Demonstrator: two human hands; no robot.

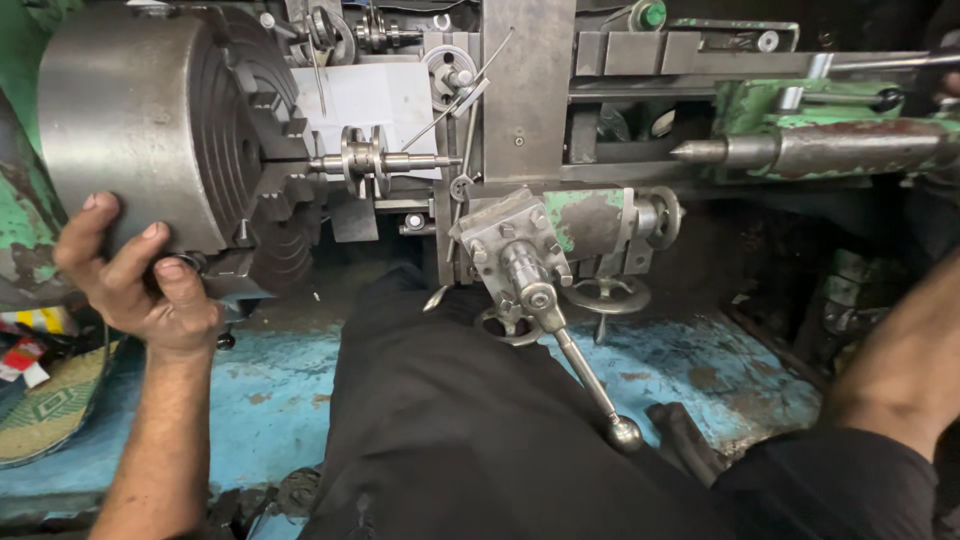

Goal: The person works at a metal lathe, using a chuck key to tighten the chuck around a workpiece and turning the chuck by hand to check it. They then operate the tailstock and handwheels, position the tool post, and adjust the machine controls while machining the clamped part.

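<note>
My left hand (135, 275) grips the lower rim of a large grey lathe chuck (140, 120) at the upper left. A small metal shaft with two flanges (372, 162) sticks out of the chuck jaws toward the right. My right forearm (900, 370) reaches up along the right edge, and the hand itself is out of view near the tailstock. The tailstock's pointed centre (700, 151) aims left toward the shaft, well apart from it. The tool post (505, 240) sits below and between them.
A lever with a round steel knob (625, 432) slopes down from the tool post. Small handwheels (605, 295) hang under the green carriage. My dark-clothed lap fills the lower middle. The floor (270, 400) is worn blue, with a woven mat (40, 415) at the left.
</note>
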